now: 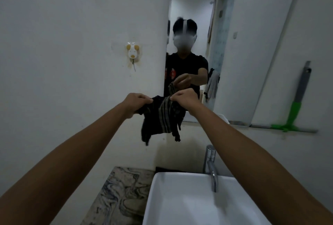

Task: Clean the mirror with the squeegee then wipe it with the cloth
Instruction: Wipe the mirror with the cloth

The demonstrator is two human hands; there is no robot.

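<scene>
Both hands, left [137,102] and right [183,97], each grip pinching the cloth [162,118] before the mirror [225,44]; best spread flat, then wiped evenly (squeegee [295,106] parked right).

- You have two bare hands, left hand [137,102] and right hand [184,97].
- One dark striped cloth [163,118].
- One green-handled squeegee [295,106].
- One frameless wall mirror [239,44].
- One white rectangular sink [180,205].
- One chrome tap [211,165].
- One animal-shaped wall hook [133,52].

Dim, flat light is washing everything grey; walls are bowing at the edges beyond my blurring hands [160,101].
</scene>
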